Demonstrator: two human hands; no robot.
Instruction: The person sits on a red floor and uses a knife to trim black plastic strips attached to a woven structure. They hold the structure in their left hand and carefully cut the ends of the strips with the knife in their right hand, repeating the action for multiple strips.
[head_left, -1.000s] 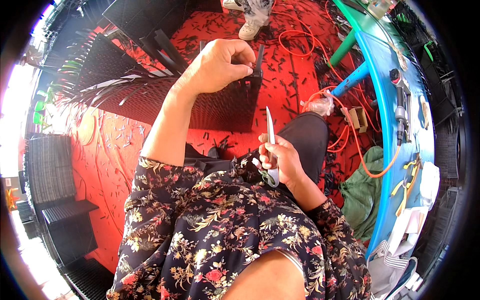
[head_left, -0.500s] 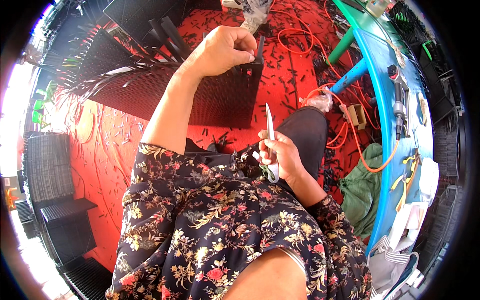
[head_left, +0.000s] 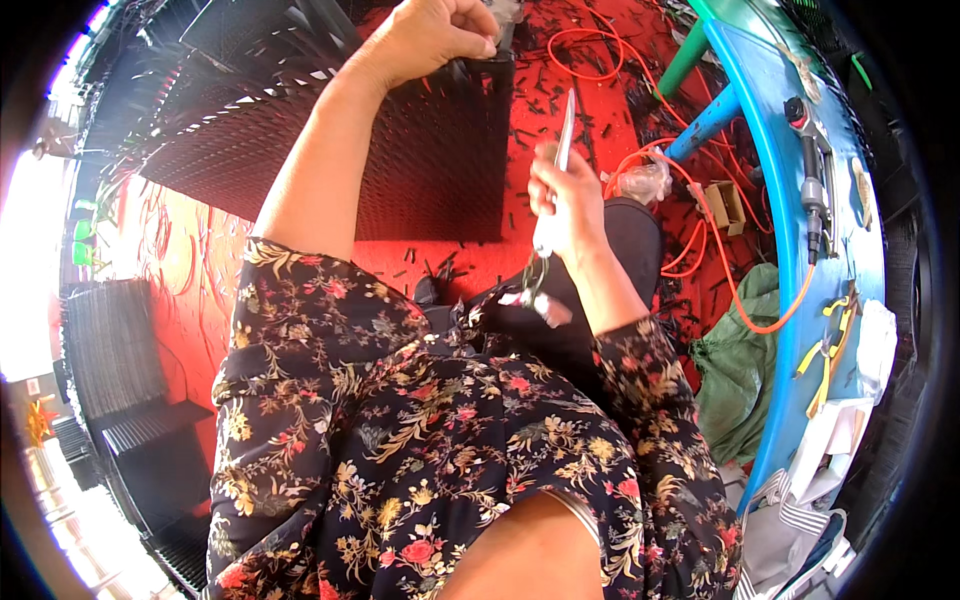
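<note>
A dark woven wicker piece (head_left: 400, 180), with many loose black strips fanning out at its left, stands before me on the red floor. At its upper right corner my left hand (head_left: 430, 38) is closed in a pinch, with the thumb by the edge. What those fingers hold is too small to make out. My right hand (head_left: 568, 205) is wrapped round a knife, and the pale, pointed blade (head_left: 567, 130) rises upward out of the fist. Below this fist dangles a small bundle (head_left: 540, 300) of cord and pale material, blurred.
Black offcuts litter the red floor (head_left: 560, 120). On the right stands a blue table (head_left: 765, 90) with a pneumatic tool (head_left: 812, 180) and yellow-handled pliers (head_left: 825, 360). An orange air hose (head_left: 745, 310) loops down past a green sack (head_left: 740, 370) and a small carton (head_left: 724, 207).
My right hand has risen with the knife, away from my lap. My left hand and the woven piece's corner appear higher and slightly further left; the whole view has shifted a little.
</note>
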